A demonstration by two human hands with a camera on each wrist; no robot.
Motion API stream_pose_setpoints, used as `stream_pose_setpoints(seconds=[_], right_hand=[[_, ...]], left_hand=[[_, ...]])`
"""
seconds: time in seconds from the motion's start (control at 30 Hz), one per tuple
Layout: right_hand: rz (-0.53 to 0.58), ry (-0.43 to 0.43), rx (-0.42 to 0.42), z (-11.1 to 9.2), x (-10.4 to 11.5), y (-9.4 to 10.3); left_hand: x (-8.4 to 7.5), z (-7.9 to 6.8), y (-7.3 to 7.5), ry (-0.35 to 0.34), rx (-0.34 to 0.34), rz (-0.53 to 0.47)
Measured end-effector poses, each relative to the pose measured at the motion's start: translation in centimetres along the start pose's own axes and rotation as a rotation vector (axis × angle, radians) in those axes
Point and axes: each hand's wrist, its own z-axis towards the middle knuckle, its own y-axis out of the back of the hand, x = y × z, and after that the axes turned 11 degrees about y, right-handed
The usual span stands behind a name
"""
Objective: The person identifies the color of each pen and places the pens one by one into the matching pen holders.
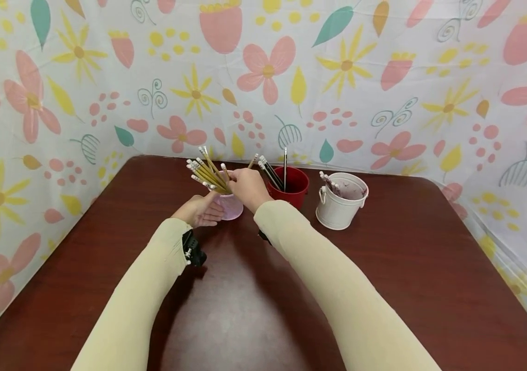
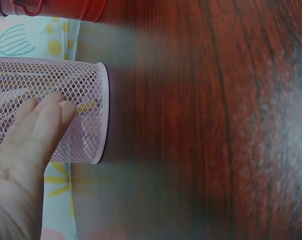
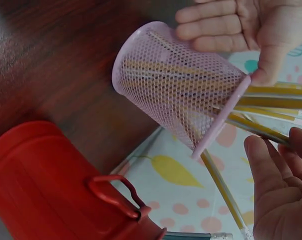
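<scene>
A pink mesh pencil cup point(image 1: 232, 208) stands near the table's back edge, holding several yellow-and-silver striped pencils point(image 1: 207, 172) with white erasers up. My left hand point(image 1: 202, 210) is at its left side, fingers fairly straight along the mesh; in the right wrist view its thumb point(image 3: 266, 72) is at the rim. Above the cup my right hand point(image 1: 248, 186) pinches a yellow-and-silver pencil point(image 3: 258, 129) between thumb and fingertips, its lower end inside the cup. Another striped pencil point(image 3: 223, 190) leans out on the side toward the red bucket.
Right of the cup stands a red bucket point(image 1: 298, 198) with several dark pencils point(image 1: 270, 172). Farther right is a white bucket point(image 1: 341, 210) with handles and pinkish pencils point(image 1: 329, 182). A floral cloth point(image 1: 268, 103) hangs behind the dark wooden table point(image 1: 411, 268).
</scene>
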Motion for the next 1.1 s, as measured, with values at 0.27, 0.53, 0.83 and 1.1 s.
stream_pose_setpoints(seconds=[0.27, 0.53, 0.83, 1.1], right_hand=[[-0.048, 0.023, 0.020, -0.9, -1.3, 0.8], [-0.059, 0.083, 0.087, -3.7, -4.9, 2.9], [-0.096, -0.084, 0.432, -8.3, -8.3, 3.8], [-0.068, -0.234, 0.459, -12.8, -11.6, 3.0]], left_hand=[[-0.5, 0.0, -0.6, 0.011, 0.002, 0.019], [-0.6, -0.1, -0.4, -0.015, 0.041, 0.037], [-0.5, 0.1, 0.1, 0.030, 0.084, 0.024], [0.0, 0.1, -0.1, 0.012, 0.074, 0.028]])
